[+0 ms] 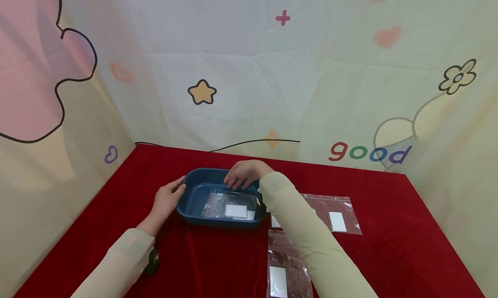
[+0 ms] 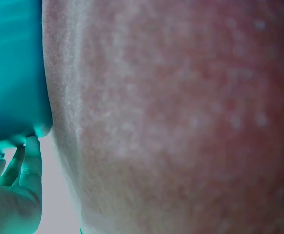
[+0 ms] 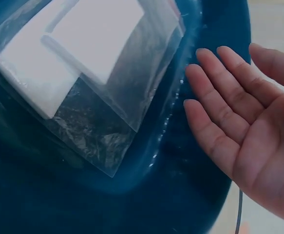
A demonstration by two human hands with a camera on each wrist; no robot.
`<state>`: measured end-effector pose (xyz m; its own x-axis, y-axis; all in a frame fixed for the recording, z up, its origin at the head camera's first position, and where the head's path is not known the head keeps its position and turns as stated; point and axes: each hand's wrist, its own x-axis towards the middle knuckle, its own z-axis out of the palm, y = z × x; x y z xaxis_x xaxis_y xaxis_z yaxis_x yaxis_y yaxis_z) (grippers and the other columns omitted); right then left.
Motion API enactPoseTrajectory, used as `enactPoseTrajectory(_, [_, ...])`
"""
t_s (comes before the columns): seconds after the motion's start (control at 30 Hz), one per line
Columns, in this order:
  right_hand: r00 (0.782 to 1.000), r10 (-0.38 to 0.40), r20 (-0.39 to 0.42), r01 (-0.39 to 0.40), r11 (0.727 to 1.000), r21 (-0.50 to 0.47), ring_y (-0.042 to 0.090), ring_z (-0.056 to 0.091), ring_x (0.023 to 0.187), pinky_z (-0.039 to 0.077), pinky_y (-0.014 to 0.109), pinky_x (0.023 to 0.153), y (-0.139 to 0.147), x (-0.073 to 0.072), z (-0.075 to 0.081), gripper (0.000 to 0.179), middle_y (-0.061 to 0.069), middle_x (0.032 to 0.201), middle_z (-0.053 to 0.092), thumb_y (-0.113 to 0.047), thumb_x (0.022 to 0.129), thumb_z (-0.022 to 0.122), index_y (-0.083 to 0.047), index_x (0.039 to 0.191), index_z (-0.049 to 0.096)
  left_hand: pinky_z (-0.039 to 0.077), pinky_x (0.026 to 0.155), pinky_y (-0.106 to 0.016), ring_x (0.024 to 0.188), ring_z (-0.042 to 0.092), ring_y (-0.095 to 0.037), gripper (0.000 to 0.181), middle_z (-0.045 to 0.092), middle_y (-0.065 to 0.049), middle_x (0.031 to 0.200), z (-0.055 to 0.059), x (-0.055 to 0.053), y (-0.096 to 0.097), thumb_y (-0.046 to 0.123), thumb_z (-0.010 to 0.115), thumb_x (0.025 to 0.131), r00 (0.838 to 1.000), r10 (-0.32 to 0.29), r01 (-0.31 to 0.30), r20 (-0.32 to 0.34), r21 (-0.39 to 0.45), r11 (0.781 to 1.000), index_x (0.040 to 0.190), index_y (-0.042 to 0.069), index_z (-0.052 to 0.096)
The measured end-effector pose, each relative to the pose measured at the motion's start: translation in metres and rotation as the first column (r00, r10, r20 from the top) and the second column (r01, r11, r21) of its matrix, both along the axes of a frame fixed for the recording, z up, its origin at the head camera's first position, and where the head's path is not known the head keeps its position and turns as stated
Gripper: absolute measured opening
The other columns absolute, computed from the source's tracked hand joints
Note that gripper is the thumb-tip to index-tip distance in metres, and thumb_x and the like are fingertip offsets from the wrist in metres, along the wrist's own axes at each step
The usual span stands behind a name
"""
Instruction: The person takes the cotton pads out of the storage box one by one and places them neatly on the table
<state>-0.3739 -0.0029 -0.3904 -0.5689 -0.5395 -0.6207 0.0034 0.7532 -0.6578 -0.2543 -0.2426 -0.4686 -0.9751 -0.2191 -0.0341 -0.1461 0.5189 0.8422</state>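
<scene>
My left hand (image 1: 166, 198) touches the left end of a blue plastic tub (image 1: 190, 220) with its fingertips. In the left wrist view, the left hand's fingers (image 2: 32, 168) reach fairly straight to the tub wall. My right hand (image 1: 247, 172) hovers over the tub's far right part, fingers spread loosely and holding nothing. Its bare palm faces the camera in the right wrist view. Inside the tub, clear zip bags (image 3: 124, 105) overlap, each with a white rectangular piece (image 3: 95, 39) in it.
More clear zip bags with white pieces lie on the red cloth right of the tub: one bag (image 1: 352, 216) farther back, another bag (image 1: 278, 246) nearer, partly behind the right sleeve. A printed curtain (image 1: 249, 94) stands behind the red-covered table (image 1: 218, 263).
</scene>
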Motion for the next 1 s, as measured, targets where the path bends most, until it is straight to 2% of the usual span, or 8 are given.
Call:
enactPoseTrajectory(0.33, [0.999, -0.029, 0.046, 0.027, 0.999, 0.043, 0.031, 0.057, 0.137, 0.045, 0.046, 0.118, -0.01, 0.0, -0.01, 0.036, 0.015, 0.145, 0.062, -0.014, 0.106, 0.05, -0.003, 0.138, 0.062, 0.046, 0.114, -0.053, 0.139, 0.052, -0.041, 0.048, 0.054, -0.025, 0.149, 0.001, 0.0, -0.001, 0.019, 0.051, 0.107, 1.0, -0.011, 0.011, -0.004, -0.022, 1.0, 0.153, 0.006, 0.046])
enactPoseTrajectory(0.63, [0.997, -0.062, 0.053, 0.058, 0.996, 0.074, 0.031, 0.059, 0.133, 0.044, 0.048, 0.119, -0.016, 0.004, -0.014, 0.036, 0.018, 0.139, 0.065, -0.014, 0.104, 0.055, -0.003, 0.137, 0.063, 0.044, 0.117, -0.054, 0.144, 0.048, -0.041, 0.049, 0.049, -0.025, 0.154, 0.002, 0.001, 0.001, 0.019, 0.05, 0.107, 1.0, -0.018, 0.018, -0.002, -0.004, 1.0, 0.154, 0.005, 0.045])
enactPoseTrajectory(0.8, [0.999, -0.033, 0.029, 0.029, 0.993, 0.115, 0.027, 0.063, 0.12, 0.047, 0.049, 0.116, -0.017, 0.005, -0.016, 0.032, 0.014, 0.125, 0.07, -0.018, 0.103, 0.058, -0.007, 0.132, 0.068, 0.043, 0.117, -0.054, 0.144, 0.047, -0.041, 0.049, 0.049, -0.024, 0.154, 0.001, 0.001, 0.002, 0.019, 0.049, 0.107, 1.0, -0.008, 0.008, 0.006, -0.007, 1.0, 0.154, 0.005, 0.045])
enactPoseTrajectory(1.0, [1.0, 0.007, 0.001, -0.007, 0.989, 0.146, 0.021, 0.059, 0.105, 0.051, 0.045, 0.111, -0.018, 0.006, -0.016, 0.024, 0.005, 0.104, 0.066, -0.017, 0.1, 0.065, -0.006, 0.118, 0.075, 0.043, 0.118, -0.054, 0.145, 0.047, -0.041, 0.049, 0.048, -0.024, 0.155, 0.003, 0.003, 0.002, 0.019, 0.048, 0.108, 1.0, -0.005, 0.005, 0.01, -0.005, 1.0, 0.154, 0.005, 0.044])
